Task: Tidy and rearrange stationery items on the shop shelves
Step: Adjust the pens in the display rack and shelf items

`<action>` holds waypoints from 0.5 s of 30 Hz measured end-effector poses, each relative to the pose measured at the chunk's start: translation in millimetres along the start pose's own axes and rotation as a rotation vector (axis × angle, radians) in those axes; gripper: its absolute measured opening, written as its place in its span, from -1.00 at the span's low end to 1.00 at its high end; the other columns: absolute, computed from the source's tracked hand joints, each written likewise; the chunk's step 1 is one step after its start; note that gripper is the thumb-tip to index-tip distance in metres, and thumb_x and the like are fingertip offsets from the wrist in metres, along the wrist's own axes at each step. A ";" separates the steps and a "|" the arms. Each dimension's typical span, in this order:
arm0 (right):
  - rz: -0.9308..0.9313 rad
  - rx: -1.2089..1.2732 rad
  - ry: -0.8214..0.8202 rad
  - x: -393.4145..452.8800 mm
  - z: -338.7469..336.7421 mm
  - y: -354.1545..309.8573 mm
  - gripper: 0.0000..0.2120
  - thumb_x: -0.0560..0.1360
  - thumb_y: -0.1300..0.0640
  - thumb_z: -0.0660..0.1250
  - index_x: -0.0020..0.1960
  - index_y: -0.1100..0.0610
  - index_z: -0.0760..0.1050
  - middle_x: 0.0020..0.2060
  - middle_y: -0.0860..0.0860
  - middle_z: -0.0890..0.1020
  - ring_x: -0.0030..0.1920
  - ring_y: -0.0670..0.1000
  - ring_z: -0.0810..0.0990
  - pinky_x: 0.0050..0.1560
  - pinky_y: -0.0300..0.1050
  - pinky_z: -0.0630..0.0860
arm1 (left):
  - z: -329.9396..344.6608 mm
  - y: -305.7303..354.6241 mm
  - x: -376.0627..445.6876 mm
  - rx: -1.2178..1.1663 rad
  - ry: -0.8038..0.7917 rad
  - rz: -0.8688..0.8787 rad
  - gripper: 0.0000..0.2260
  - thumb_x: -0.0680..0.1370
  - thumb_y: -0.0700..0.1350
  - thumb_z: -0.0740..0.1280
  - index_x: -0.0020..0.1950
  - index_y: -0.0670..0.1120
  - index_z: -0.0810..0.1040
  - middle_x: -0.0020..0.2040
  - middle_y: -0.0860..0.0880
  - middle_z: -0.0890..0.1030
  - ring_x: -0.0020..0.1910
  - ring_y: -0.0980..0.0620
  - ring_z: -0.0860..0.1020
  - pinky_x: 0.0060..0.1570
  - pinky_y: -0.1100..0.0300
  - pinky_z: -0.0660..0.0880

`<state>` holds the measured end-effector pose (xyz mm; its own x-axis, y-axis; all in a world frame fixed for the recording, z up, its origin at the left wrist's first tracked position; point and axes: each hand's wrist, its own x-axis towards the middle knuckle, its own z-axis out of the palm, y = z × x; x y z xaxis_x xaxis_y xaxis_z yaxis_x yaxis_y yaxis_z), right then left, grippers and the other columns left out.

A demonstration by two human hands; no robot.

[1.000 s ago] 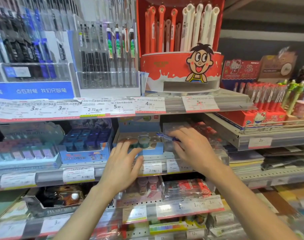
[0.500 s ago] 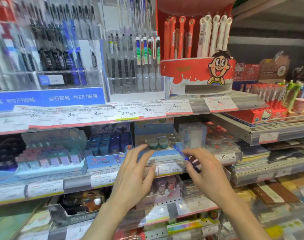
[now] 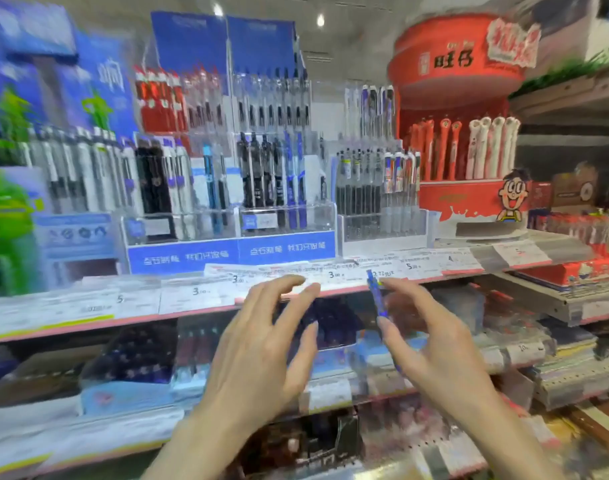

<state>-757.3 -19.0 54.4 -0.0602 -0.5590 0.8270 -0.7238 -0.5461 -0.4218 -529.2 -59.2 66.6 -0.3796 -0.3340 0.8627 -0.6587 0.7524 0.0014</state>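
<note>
Fingers (image 3: pixel 386 325) of the right hand (image 3: pixel 434 344) pinch a blue pen (image 3: pixel 377 294) upright at frame centre; left hand (image 3: pixel 261 348) spread, holding nothing. The pen looks light, stiff and slick: best held mid-barrel.

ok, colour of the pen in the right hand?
Blue pen, pinched by the right hand; head view.

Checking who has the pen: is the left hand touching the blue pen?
Apart. The head view shows the left hand open, with shelf background showing between its fingertips and the blue pen, which the right hand pinches.
</note>
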 end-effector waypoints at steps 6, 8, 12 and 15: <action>-0.047 0.093 0.000 60.7 2.4 -37.1 -0.45 0.50 0.25 0.41 0.40 -0.08 0.36 -0.08 -0.17 0.60 -0.14 -0.07 0.62 -0.10 -0.13 0.57 | -22.5 -39.0 36.1 0.221 0.037 0.005 -0.61 0.54 -0.06 0.38 0.35 -0.11 0.51 0.28 -0.13 0.50 0.23 -0.15 0.47 0.13 -0.09 0.47; -0.070 0.061 -0.004 84.7 2.1 -43.6 -0.42 0.52 0.23 0.39 0.46 -0.08 0.30 -0.08 -0.14 0.58 -0.15 -0.09 0.60 -0.12 -0.20 0.55 | -25.1 -49.5 49.0 0.309 0.005 -0.005 -0.59 0.53 -0.05 0.37 0.36 -0.09 0.49 0.30 -0.15 0.48 0.27 -0.17 0.43 0.16 -0.10 0.44; -0.105 -0.026 -0.022 126.2 5.6 -51.9 -0.34 0.52 0.21 0.36 0.53 -0.10 0.21 -0.09 -0.10 0.54 -0.18 -0.10 0.53 -0.12 -0.28 0.45 | -25.5 -57.7 72.7 0.412 -0.016 -0.006 -0.58 0.52 -0.01 0.29 0.36 -0.11 0.49 0.31 -0.18 0.47 0.28 -0.18 0.41 0.20 -0.12 0.39; -0.160 -0.037 -0.018 150.3 10.0 -53.4 -0.36 0.52 0.23 0.34 0.52 -0.09 0.23 -0.04 -0.10 0.52 -0.21 -0.11 0.52 -0.06 -0.11 0.53 | -19.4 -56.9 86.8 0.442 -0.035 -0.029 -0.57 0.53 -0.01 0.29 0.37 -0.11 0.48 0.30 -0.19 0.47 0.28 -0.19 0.42 0.20 -0.12 0.39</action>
<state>-720.8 -80.1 197.4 0.0700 -0.4777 0.8757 -0.7479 -0.6061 -0.2708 -512.0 -120.1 151.3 -0.3738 -0.3763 0.8478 -0.8809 0.4302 -0.1975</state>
